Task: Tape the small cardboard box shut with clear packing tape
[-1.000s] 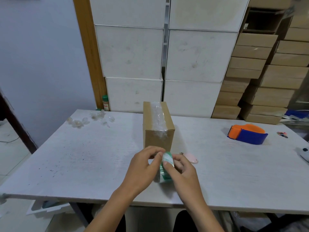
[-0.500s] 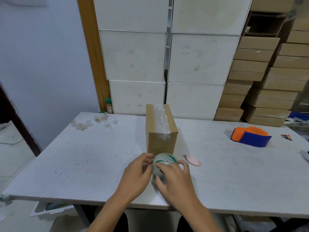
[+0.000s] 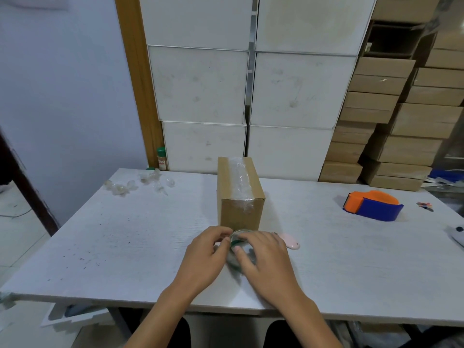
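Hands together on small clear tape roll: left hand pinching rim, right hand gripping, hiding most. Brown cardboard box just behind; tape end not discernible.

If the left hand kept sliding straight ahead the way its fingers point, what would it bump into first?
Probably the tape roll that the left hand already touches, and just behind it the front of the small cardboard box. Depth is hard to judge here, so that is a best guess.

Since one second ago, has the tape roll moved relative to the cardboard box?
Yes. The tape roll has come down to the table just in front of the cardboard box, still held between both hands.
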